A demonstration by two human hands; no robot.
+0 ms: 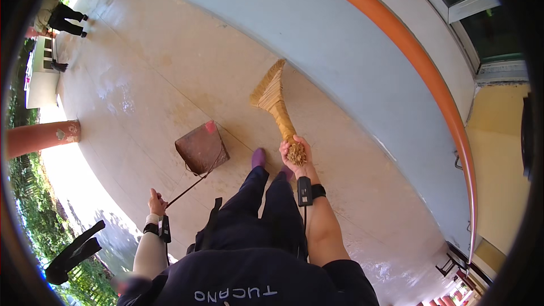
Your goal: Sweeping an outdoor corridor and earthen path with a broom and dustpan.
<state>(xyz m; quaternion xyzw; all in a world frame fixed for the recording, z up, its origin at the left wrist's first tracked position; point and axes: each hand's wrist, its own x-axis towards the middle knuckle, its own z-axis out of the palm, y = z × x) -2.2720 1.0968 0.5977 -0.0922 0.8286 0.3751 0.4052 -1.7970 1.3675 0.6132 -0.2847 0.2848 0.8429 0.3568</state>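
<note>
My right hand (295, 151) grips the bound handle of a straw hand broom (278, 104) near its end. The broom's flared bristles point away from me, close to the foot of the wall. Lower left, my left hand (157, 202) is closed around the thin handle (187, 190) of a long-handled metal dustpan. The dustpan's rusty brown pan (202, 146) rests on the floor to the left of my feet, with a red patch at one corner. Whether anything lies inside the pan, I cannot tell.
A pale blue wall (340, 76) with an orange handrail (395, 25) curves along the right. At left stands a red column (46, 136) beside greenery. Far upper left, another person (63, 19) stands near a dark broom or mop (59, 66). Wet patches (117, 97) mark the concrete floor.
</note>
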